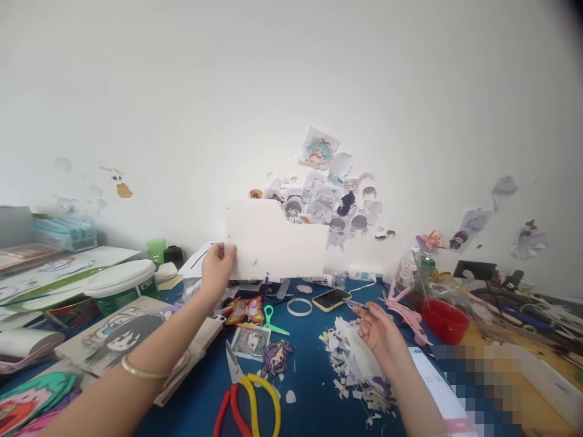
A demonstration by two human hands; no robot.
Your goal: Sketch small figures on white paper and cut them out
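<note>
My left hand [217, 267] is raised above the blue table [314, 370], its fingers pinched on the left edge of a white sheet of paper [273, 243] with a notch cut from its top right. My right hand [378, 328] hovers low over a heap of white paper scraps [350, 358], fingers closed round a thin grey tool [353, 302] that looks like a craft knife. A gold bangle [141, 370] circles my left wrist.
Red-and-yellow scissors [248, 400], small green scissors [272, 318], a tape ring [299, 306], a phone [331, 298], cartoon cut-outs and a printed board [122, 334] lie about. A green tub [121, 285] stands left, a red bowl [444, 318] right. Stickers cover the wall [328, 200].
</note>
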